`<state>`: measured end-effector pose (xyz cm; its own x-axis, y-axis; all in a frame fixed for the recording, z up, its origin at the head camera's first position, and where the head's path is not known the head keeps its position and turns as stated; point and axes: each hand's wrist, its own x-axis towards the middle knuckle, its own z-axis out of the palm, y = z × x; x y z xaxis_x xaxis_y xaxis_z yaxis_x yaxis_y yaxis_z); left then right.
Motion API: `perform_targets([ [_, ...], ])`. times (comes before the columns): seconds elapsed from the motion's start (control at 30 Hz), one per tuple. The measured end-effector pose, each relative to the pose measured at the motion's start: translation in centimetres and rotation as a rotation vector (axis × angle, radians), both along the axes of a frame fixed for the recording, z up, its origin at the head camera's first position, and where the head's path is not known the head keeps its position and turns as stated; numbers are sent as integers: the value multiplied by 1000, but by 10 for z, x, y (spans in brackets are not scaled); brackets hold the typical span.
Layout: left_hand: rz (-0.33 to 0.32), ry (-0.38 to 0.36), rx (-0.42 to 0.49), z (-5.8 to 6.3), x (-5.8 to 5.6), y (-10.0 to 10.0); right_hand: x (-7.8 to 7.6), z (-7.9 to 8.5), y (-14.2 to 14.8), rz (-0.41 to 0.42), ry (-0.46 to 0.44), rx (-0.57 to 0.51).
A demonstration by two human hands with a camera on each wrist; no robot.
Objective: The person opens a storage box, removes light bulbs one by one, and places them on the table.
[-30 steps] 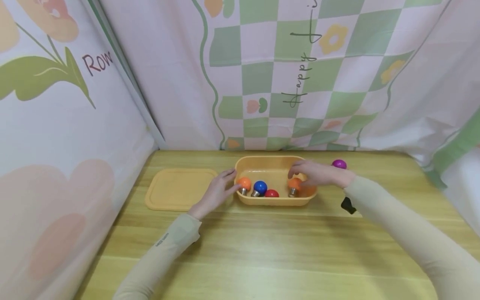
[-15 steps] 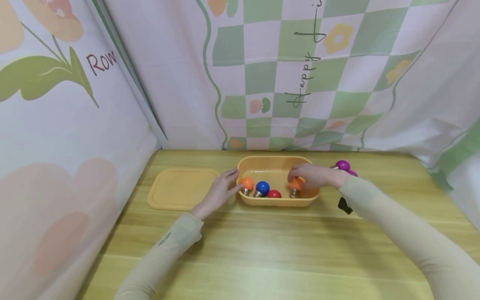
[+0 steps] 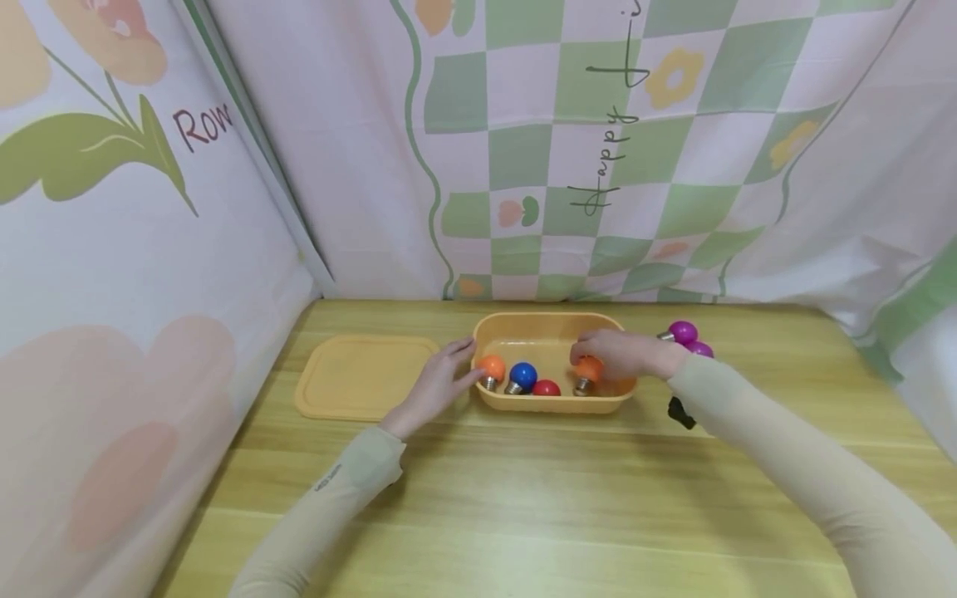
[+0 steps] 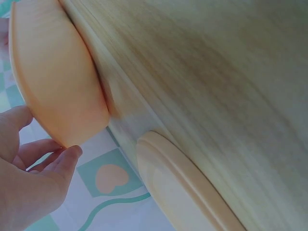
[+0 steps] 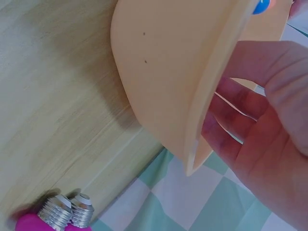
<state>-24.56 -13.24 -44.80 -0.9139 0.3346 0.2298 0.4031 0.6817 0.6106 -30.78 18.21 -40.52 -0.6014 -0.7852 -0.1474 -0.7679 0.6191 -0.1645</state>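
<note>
An orange plastic box stands on the table, holding an orange light bulb at its left end, a blue bulb and a partly hidden red bulb. My left hand holds the box's left end, thumb and fingertips at the rim in the left wrist view. Inside the right end, my right hand grips a second orange light bulb, its metal base pointing down toward the near wall. In the right wrist view the box wall hides those fingertips and the bulb.
The flat orange lid lies left of the box. Two purple bulbs rest on the table to the right, behind my right wrist. A small black object shows below that wrist. A patterned curtain closes off the back.
My right hand has shifted slightly left and lower with its fingers closing around the orange bulb. More of the purple bulbs shows behind the wrist. The left hand stays at the box.
</note>
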Motion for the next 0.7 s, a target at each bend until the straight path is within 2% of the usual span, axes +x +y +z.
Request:
perform_targets([
  [0.23,-3,-10,1,0,1,0,3,5,2,-17,-14,-13],
  [0.47,-2,-9,7,-1,1,0,10,20,6,-42,-30,-48],
  [0.7,2,-6,17,-1,0,0,12,28,14,-14,16,-80],
])
